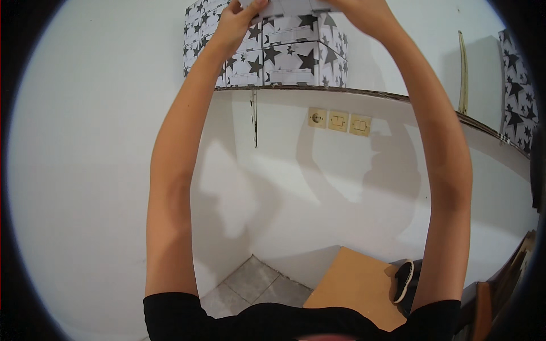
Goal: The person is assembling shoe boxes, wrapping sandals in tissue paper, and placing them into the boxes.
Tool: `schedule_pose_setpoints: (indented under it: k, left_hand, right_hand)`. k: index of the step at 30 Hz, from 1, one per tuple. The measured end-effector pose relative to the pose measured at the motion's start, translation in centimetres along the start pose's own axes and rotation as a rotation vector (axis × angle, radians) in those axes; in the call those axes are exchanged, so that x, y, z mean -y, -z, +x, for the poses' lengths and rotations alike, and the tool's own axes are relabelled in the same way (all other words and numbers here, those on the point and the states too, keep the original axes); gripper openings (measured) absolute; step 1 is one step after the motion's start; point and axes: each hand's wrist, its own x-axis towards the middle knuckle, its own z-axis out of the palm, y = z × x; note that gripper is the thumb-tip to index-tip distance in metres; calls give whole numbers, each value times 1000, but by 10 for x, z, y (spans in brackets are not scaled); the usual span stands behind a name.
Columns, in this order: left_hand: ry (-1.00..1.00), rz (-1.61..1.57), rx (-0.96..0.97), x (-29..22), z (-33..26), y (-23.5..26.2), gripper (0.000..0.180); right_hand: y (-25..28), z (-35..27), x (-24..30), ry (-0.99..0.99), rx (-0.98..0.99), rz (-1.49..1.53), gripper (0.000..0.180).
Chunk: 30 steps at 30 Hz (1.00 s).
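Observation:
Both my arms reach up to the top edge of the view, where a white-and-grey cardboard box (290,7) is partly cut off. My left hand (238,23) grips its left side, with the thumb on the near face. At its right side is my right hand (364,16), closed on it, though most of those fingers are out of view. Just behind and below the held box, white boxes with black stars (291,62) stand stacked in rows on a wall shelf (364,92).
Under the shelf, a socket (317,118) and two switches (348,122) sit on the white wall. More star-patterned boxes (516,91) stand at the far right. Lower down are a tan board-like surface (352,284), a black item with a pale edge (405,281) and grey floor tiles (253,278).

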Motion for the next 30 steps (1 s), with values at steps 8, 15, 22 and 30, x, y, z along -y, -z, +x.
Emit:
schedule_pose_setpoints:
  k: [8,15,22,30]
  left_hand:
    - [-1,208,-57,29,66,19,82]
    - [2,386,33,48,90,32,96]
    - [43,556,84,69,107,30,101]
    - [-37,641,-25,66,125,33,80]
  right_hand:
    - [-57,62,-38,-202,104,-228,84]
    - [-72,93,-75,-145,345,-179,69]
    - [-76,91,-91,-567,432,-261,78]
    - [-82,85,-97,-627,432,-96,81]
